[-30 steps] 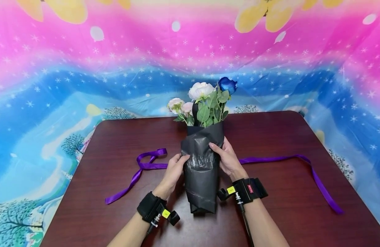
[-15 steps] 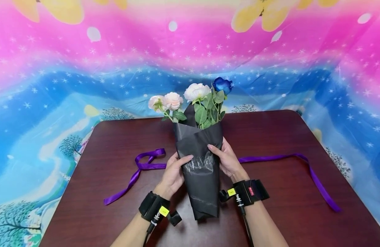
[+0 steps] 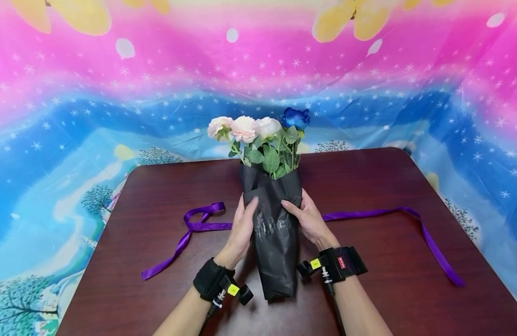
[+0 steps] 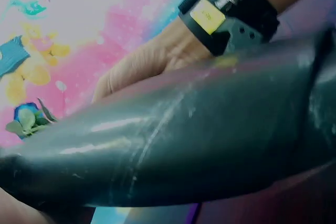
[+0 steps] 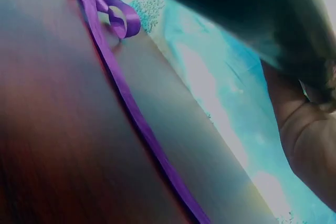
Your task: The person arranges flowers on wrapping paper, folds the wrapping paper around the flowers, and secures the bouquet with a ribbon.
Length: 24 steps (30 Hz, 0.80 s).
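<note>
A bouquet wrapped in black paper (image 3: 277,261) is held between both hands, its blooms pointing away from me. Out of the top show pale pink flowers (image 3: 244,129), a white one (image 3: 267,127) and a blue rose (image 3: 296,118) among green leaves. My left hand (image 3: 241,228) grips the paper's left side, thumb on the front. The right hand (image 3: 314,223) holds the right side the same way; fingers behind the paper are hidden. In the left wrist view the glossy wrap (image 4: 184,129) fills the middle. The right wrist view shows the wrap raised above the table.
A purple ribbon (image 3: 371,214) lies across the dark red wooden table (image 3: 359,182), passing behind the bouquet. Its left part is looped (image 5: 123,22); its right end bends toward me. A printed cloth backdrop (image 3: 224,102) surrounds the table's far side and sides.
The pale pink flowers spread left from the bunch, then came in closer to the white one. My left hand shifted up along the wrap. The right hand kept its hold.
</note>
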{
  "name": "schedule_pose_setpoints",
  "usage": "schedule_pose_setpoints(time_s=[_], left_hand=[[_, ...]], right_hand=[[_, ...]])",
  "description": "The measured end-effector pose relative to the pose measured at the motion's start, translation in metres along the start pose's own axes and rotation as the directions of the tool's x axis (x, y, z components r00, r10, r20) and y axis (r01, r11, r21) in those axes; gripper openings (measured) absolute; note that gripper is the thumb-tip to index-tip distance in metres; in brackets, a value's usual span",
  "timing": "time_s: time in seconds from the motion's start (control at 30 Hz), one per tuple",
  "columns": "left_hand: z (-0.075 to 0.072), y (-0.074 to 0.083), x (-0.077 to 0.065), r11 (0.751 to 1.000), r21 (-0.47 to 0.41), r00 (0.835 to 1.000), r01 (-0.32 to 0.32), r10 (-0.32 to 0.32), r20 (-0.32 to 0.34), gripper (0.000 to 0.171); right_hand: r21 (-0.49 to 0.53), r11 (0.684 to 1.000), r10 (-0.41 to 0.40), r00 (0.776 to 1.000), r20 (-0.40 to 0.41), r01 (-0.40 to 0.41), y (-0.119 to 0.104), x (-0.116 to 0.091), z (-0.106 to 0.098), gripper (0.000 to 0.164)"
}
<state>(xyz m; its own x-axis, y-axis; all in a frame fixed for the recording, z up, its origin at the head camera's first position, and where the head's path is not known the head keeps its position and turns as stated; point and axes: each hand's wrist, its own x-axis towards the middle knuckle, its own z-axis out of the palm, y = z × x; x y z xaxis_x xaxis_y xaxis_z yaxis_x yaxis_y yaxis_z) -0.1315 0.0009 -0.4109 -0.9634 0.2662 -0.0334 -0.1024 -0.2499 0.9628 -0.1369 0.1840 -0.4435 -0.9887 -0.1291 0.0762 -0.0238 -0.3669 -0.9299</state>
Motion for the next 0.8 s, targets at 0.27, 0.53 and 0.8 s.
schedule_pose_setpoints(time_s=[0.27,0.53,0.8], left_hand=[[-0.004,-0.014,0.007,0.944,-0.268,0.981,0.192,-0.177,0.078,0.070],[-0.002,-0.021,0.006,0.937,-0.311,0.980,0.158,-0.111,0.164,0.065],[0.002,-0.029,0.012,0.998,0.052,0.999,-0.037,0.038,-0.019,0.071]], right_hand=[[-0.023,0.999,0.028,0.999,-0.027,-0.028,0.000,-0.003,-0.003,0.047],[0.084,0.992,0.092,0.996,0.011,-0.093,0.000,-0.005,0.002,0.053],[0.117,0.991,0.066,0.998,-0.006,-0.065,0.001,-0.006,0.003,0.050]])
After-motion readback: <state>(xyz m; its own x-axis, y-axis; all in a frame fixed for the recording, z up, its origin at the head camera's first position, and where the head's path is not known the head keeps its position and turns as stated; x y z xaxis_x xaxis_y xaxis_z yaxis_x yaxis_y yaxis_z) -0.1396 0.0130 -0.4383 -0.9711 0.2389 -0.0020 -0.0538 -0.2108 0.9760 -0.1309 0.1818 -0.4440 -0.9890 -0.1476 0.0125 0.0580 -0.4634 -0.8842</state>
